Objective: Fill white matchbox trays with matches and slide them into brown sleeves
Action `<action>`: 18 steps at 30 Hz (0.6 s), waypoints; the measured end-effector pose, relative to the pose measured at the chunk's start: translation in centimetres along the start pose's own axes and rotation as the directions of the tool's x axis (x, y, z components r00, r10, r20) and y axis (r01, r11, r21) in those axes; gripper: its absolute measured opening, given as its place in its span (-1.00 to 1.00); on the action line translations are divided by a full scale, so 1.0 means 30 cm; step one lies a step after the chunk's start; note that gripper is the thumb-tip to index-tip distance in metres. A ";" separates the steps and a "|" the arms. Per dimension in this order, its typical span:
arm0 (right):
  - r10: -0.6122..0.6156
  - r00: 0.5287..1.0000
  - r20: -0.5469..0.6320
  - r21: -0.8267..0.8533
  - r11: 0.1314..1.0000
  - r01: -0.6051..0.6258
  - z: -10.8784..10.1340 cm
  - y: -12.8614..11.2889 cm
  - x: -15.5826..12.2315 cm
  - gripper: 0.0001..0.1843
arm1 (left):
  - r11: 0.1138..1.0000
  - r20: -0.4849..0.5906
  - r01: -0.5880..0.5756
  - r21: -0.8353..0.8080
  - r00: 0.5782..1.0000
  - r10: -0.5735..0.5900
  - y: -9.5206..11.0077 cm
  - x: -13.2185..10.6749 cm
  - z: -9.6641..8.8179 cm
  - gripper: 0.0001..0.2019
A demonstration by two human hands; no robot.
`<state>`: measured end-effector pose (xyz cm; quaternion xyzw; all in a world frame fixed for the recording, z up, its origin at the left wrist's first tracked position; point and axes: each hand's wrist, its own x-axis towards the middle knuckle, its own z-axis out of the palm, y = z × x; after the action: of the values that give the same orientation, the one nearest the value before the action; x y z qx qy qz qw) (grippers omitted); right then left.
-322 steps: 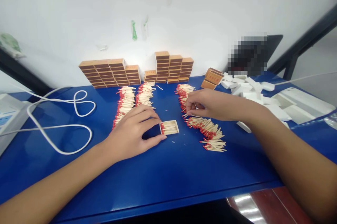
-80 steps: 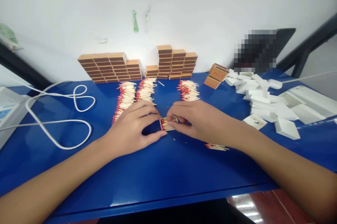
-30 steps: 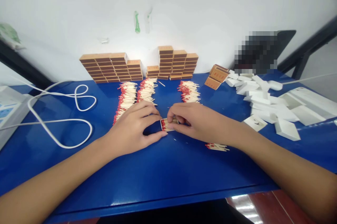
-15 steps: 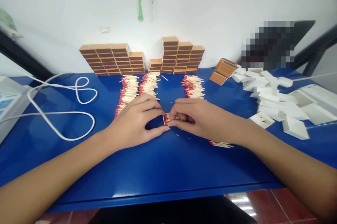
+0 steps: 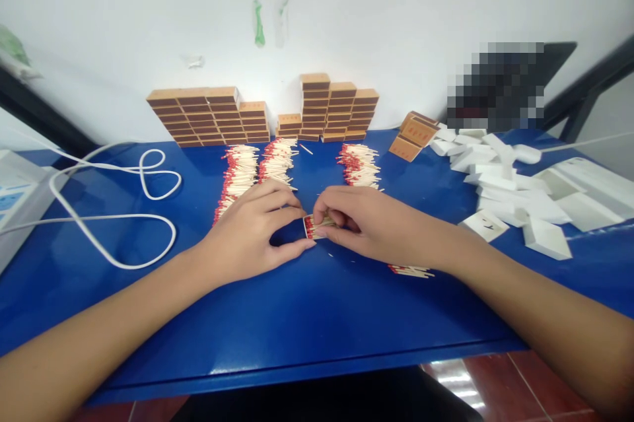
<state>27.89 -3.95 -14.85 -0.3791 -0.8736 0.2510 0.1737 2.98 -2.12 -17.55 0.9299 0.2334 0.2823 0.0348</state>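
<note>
A small white matchbox tray [image 5: 306, 226] lies on the blue table, filled with red-headed matches [image 5: 311, 227]. My left hand [image 5: 257, 230] holds the tray's left end between thumb and index fingertips, with a gap inside the curled fingers. Over the tray bends my right hand [image 5: 351, 220], its thumb and fingers pinched on the matches, hiding the tray's right part. Behind my left hand are two rows of loose matches [image 5: 239, 174]. Another pile of matches [image 5: 360, 166] lies beyond my right hand, and a few matches [image 5: 411, 271] show under my right wrist.
Stacked brown matchboxes [image 5: 198, 118] stand along the wall. Open matchbox sleeves [image 5: 415, 137] lie right of them. White empty trays [image 5: 500, 177] are heaped at the right, near a dark, partly pixelated object [image 5: 557, 65]. A white cable [image 5: 113, 216] loops across the left side.
The whole view has shifted slightly. My right fingers have moved a little over the matches in the tray, while my left hand stays at the tray's end.
</note>
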 end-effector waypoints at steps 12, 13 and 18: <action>0.110 0.596 -0.795 -0.239 0.847 -0.475 -0.273 0.275 -0.011 -0.81 | 1.000 -0.053 0.014 0.012 0.998 -0.013 -0.001 -0.016 0.005 -0.77; 0.095 0.552 -0.828 -0.256 0.812 -0.524 -0.300 0.305 -0.022 -0.82 | 1.000 -0.062 0.017 0.017 0.998 -0.015 -0.002 -0.017 0.005 -0.78; 0.117 0.488 -0.865 -0.263 0.722 -0.640 -0.328 0.371 -0.049 -0.79 | 0.999 -0.095 0.013 0.043 0.995 -0.009 -0.007 -0.014 0.000 -0.77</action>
<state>40.10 4.50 -13.34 -0.6747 -0.6158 -0.1801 0.3648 2.59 -2.14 -17.81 0.9146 0.2462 0.3208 0.0051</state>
